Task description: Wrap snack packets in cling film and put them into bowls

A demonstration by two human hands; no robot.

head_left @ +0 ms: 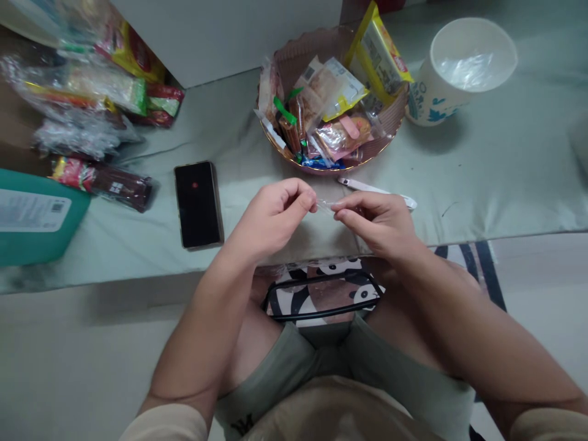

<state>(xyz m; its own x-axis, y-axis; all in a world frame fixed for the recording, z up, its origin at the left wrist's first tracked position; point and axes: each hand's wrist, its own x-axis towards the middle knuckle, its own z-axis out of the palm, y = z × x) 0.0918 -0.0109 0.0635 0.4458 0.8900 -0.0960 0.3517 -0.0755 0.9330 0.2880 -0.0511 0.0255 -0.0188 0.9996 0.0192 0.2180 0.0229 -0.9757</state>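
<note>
Between my two hands a small strip of clear plastic wrapper (325, 206) is stretched over the table's front edge. My left hand (280, 214) pinches one end of it, thumb against curled fingers. The other end sits between thumb and forefinger of my right hand (379, 219). Just beyond the hands stands a pinkish ribbed bowl (395, 125) with a gold rim, filled with several packaged snacks. A slim white tool with a dark slot (376, 190), perhaps a cutter, lies behind my right hand.
A black phone (198, 205) lies left of my hands. Farther left are a wrapped brown snack bar (122, 184), a pile of snack packets (105, 92) and a green container (37, 245). A paper cup (427, 92) holding clear plastic stands right of the bowl. A panda-print bag (321, 291) rests below the table edge.
</note>
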